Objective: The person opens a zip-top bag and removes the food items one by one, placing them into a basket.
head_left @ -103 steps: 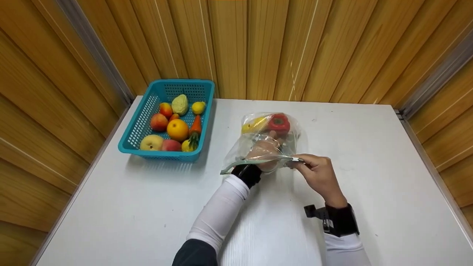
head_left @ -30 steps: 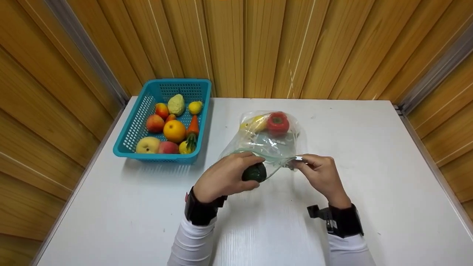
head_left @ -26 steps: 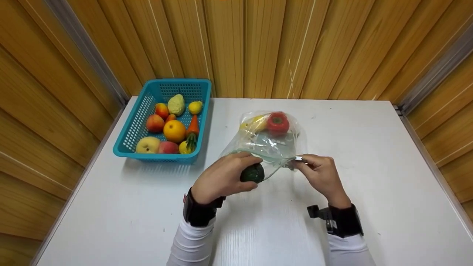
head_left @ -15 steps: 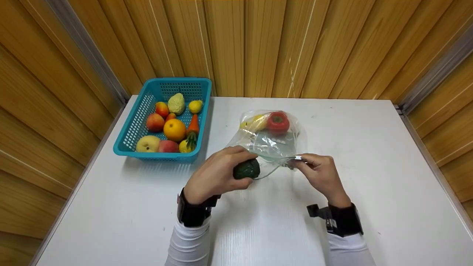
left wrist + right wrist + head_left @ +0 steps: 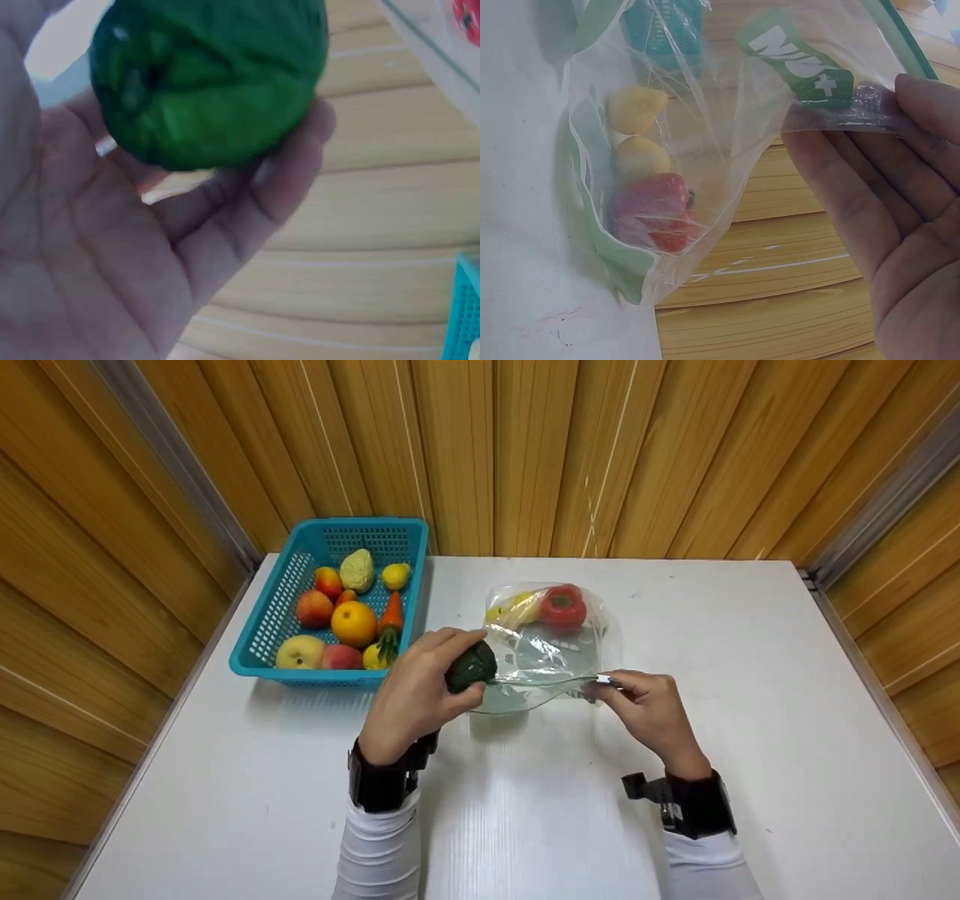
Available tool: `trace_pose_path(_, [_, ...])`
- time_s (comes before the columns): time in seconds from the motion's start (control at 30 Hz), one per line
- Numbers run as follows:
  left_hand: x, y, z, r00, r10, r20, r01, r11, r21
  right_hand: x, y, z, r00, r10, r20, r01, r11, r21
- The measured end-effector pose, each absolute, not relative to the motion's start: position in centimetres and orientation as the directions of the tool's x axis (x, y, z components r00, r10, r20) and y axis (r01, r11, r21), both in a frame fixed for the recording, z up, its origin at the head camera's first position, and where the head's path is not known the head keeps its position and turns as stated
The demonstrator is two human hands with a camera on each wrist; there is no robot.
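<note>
A glossy green bell pepper (image 5: 472, 666) is gripped between the fingers and thumb of my left hand (image 5: 409, 694). In the left wrist view the green pepper fills the upper middle, its stem end facing the camera. My right hand (image 5: 651, 712) pinches the right corner of a clear zip bag (image 5: 559, 656) near its white slider. The bag's mouth faces me, its rim running up to the pepper in the head view. Inside lie a red bell pepper (image 5: 562, 607) and something yellow (image 5: 517, 609), which shows as two rounded lobes in the right wrist view.
Left of the bag stands a teal plastic basket (image 5: 247, 667) with several fruits and vegetables, among them an orange (image 5: 354, 623), a carrot (image 5: 391, 615) and a lemon (image 5: 396, 577). Wooden panels (image 5: 525, 457) rise behind the white table (image 5: 750, 675).
My left hand was inside the bag at first; it came out with the green bell pepper and has since moved up and left toward the basket. My right hand has stayed at the bag's corner.
</note>
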State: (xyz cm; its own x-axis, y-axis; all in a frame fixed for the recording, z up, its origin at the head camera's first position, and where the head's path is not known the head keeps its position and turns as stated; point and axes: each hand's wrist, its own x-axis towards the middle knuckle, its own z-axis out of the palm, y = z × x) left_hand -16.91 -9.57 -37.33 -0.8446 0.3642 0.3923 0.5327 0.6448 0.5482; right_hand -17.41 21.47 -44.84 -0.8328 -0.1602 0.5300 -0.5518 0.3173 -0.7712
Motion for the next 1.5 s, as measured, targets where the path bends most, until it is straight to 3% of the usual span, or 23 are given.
trace_pose_path(0.33, [-19.3, -12.8, -38.8, -0.919, 0.031, 0.392, 0.277, 0.759, 0.589, -17.5, 21.5, -44.8, -0.825, -0.172, 0.538, -0.563, 0.322, -0.761])
trace_pose_path(0.83, [-22.6, -16.4, -42.4, -0.96, -0.202, 0.195, -0.023, 0.748, 0.663, -17.3, 21.5, -44.8, -0.838, -0.153, 0.524, -0.544, 0.327, -0.773])
trace_pose_path(1.17, [-23.7, -16.4, -43.9, -0.949, -0.265, 0.172, -0.069, 0.706, 0.705, -17.4, 21.4, -44.8, -0.84, -0.144, 0.523, -0.539, 0.323, -0.778])
trace_pose_path(1.5, [-24.3, -16.0, -44.4, -0.898, -0.392, 0.199, -0.072, 0.577, 0.814, -17.4, 21.5, -44.7, -0.856, -0.146, 0.496, -0.514, 0.344, -0.786])
